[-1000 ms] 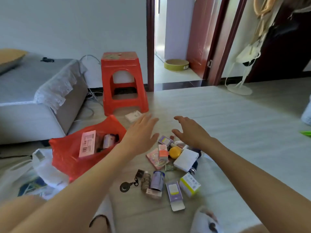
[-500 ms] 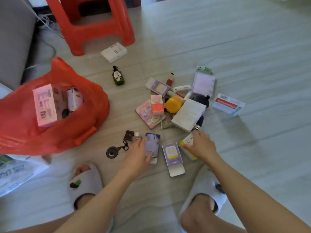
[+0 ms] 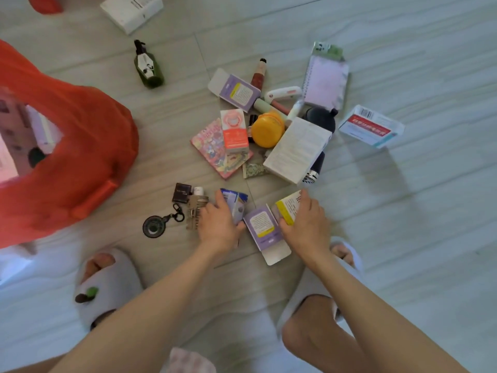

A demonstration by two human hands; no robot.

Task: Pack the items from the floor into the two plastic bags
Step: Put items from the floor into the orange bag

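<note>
Small items lie scattered on the pale floor. My left hand (image 3: 219,224) closes around a blue can (image 3: 234,204) lying on its side. My right hand (image 3: 304,222) grips a yellow-and-white box (image 3: 287,207). Between the hands lies a purple box (image 3: 262,227) with its flap open. Farther off sit a large white box (image 3: 297,150), a yellow round container (image 3: 267,129), an orange box (image 3: 234,131), a pink booklet (image 3: 212,150) and a green bottle (image 3: 148,66). The red plastic bag (image 3: 80,157) stands open at left with items inside. A white bag's edge (image 3: 10,262) shows below it.
A keyring with a round tag (image 3: 158,224) and a small dark box (image 3: 182,193) lie left of my left hand. My feet in white slippers (image 3: 107,281) stand below the pile. A red-and-white box (image 3: 372,126), a pink packet (image 3: 325,79) and another white box (image 3: 131,8) lie farther out.
The view has tilted down and come closer to the pile. Both hands have come down from the air onto the near items, the left onto the blue can, the right onto the yellow box.
</note>
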